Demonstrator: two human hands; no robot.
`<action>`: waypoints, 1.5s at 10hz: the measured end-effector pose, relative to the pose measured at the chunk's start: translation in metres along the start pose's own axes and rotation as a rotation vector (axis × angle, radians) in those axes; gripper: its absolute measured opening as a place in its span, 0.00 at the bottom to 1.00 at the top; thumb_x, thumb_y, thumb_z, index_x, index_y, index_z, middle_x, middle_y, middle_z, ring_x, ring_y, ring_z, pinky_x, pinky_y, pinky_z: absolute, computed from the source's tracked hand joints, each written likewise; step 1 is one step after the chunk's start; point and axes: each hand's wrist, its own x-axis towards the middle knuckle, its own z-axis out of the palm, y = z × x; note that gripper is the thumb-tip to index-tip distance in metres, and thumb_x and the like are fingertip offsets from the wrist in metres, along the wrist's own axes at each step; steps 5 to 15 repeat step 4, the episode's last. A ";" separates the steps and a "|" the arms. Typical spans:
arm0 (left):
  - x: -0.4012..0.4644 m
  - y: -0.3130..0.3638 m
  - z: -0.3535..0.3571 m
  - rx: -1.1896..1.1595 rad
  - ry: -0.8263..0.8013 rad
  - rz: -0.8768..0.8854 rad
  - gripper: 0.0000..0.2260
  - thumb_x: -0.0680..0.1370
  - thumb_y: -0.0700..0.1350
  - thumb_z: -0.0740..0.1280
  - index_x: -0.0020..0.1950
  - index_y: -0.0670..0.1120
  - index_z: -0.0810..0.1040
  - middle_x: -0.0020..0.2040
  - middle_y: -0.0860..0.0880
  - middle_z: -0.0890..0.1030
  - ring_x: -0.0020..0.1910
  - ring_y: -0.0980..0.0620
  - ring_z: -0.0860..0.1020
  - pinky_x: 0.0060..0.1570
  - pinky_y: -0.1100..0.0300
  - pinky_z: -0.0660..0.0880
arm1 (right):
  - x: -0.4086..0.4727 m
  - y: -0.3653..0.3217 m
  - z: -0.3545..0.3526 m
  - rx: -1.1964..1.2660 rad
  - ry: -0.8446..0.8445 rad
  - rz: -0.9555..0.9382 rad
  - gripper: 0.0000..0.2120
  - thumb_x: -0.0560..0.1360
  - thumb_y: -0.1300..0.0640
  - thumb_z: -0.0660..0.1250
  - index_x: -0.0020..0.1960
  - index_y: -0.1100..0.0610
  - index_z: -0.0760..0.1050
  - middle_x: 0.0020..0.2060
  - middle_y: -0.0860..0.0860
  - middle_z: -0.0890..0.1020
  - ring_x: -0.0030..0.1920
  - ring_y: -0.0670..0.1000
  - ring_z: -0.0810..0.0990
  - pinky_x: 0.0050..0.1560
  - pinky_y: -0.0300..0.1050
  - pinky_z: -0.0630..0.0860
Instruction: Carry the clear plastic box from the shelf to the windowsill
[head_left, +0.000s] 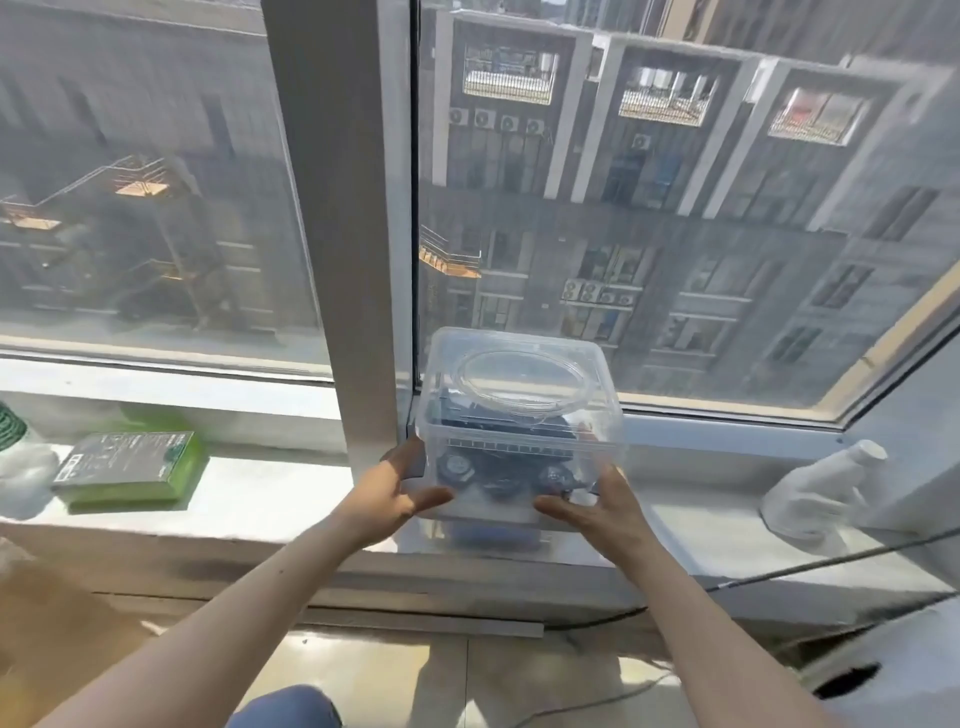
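Observation:
The clear plastic box (519, 410) with a lid stands on the white windowsill (270, 499), right against the window's vertical frame post (358, 249). Dark electronic parts and a coil of clear tubing show through its walls. My left hand (395, 493) clasps the box's lower left side, with the thumb lying along the front bottom edge. My right hand (597, 512) holds the lower right corner the same way. I cannot tell whether the box's bottom rests fully on the sill.
A green and black carton (130, 467) lies on the sill to the left, with a white bag (21, 467) beside it. A white moulded object (815, 493) sits on the sill at the right. A dark cable (831, 564) runs along the sill's front edge.

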 end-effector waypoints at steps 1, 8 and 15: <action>-0.002 0.002 0.002 -0.017 0.010 -0.007 0.41 0.66 0.60 0.72 0.75 0.54 0.59 0.73 0.46 0.68 0.72 0.45 0.66 0.71 0.43 0.64 | -0.004 0.000 0.002 -0.021 0.010 0.004 0.38 0.65 0.56 0.84 0.69 0.46 0.69 0.63 0.57 0.81 0.64 0.57 0.79 0.71 0.56 0.74; -0.014 0.012 0.004 -0.055 0.049 -0.019 0.38 0.70 0.54 0.72 0.75 0.59 0.55 0.70 0.50 0.69 0.69 0.46 0.69 0.68 0.49 0.69 | -0.016 -0.015 -0.022 -0.266 -0.087 0.113 0.48 0.65 0.56 0.83 0.79 0.53 0.63 0.75 0.56 0.72 0.71 0.53 0.72 0.66 0.46 0.71; -0.014 0.012 0.004 -0.055 0.049 -0.019 0.38 0.70 0.54 0.72 0.75 0.59 0.55 0.70 0.50 0.69 0.69 0.46 0.69 0.68 0.49 0.69 | -0.016 -0.015 -0.022 -0.266 -0.087 0.113 0.48 0.65 0.56 0.83 0.79 0.53 0.63 0.75 0.56 0.72 0.71 0.53 0.72 0.66 0.46 0.71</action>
